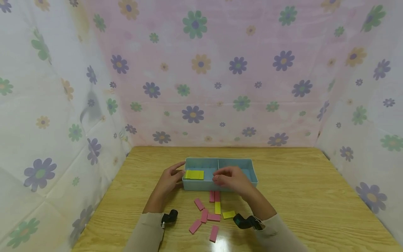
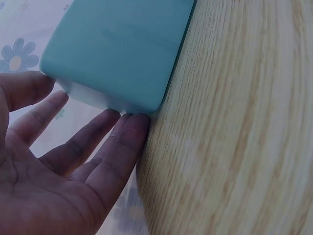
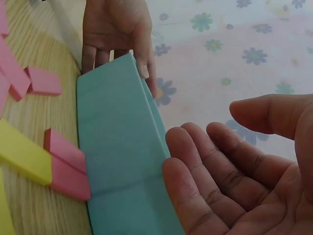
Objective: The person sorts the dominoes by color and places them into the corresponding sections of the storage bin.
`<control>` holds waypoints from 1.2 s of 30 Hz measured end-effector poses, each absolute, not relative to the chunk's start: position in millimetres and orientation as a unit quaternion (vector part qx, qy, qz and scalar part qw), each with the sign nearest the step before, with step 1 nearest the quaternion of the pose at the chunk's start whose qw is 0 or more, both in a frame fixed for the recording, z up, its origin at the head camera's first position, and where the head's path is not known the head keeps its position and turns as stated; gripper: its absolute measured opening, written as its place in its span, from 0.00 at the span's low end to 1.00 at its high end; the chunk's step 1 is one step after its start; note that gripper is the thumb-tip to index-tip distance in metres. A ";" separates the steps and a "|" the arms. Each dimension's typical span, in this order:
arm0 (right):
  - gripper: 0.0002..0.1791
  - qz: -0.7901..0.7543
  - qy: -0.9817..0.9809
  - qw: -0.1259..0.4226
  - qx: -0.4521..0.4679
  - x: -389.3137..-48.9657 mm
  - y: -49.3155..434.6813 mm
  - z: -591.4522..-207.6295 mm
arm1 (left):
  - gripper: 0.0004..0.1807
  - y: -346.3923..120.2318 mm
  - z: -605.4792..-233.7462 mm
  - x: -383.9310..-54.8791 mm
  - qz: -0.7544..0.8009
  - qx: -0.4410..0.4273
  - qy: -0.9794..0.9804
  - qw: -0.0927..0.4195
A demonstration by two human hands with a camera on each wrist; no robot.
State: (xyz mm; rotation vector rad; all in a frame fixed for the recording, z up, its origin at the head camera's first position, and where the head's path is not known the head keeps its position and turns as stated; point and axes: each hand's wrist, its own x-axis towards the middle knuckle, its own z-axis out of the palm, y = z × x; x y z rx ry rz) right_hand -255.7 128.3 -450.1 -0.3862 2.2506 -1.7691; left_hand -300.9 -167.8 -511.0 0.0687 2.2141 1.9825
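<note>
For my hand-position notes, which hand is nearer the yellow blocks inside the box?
Left. The left hand touches the box at its left end, close beside the yellow blocks; the right hand is over the box near the divider, farther off to their right.

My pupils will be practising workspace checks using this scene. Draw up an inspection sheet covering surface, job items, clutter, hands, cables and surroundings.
Surface: wood-grain table, with a bright reflection at the near edge.
Job items: blue box with two compartments; yellow blocks lie in its left one. Seven pink blocks and two loose yellow blocks lie on the table in front.
Clutter: nothing seen.
Left hand: touches the box's left end.
Right hand: over the box near the divider, holding nothing.
Cables: nothing seen; each wrist wears a black device.
Surroundings: flowered cloth at the back and both sides.
</note>
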 end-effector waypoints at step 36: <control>0.17 -0.484 0.840 0.178 -0.169 -246.3 180.6 -490.6 | 0.26 -168.0 -509.3 -302.2 0.659 0.010 0.747 0.089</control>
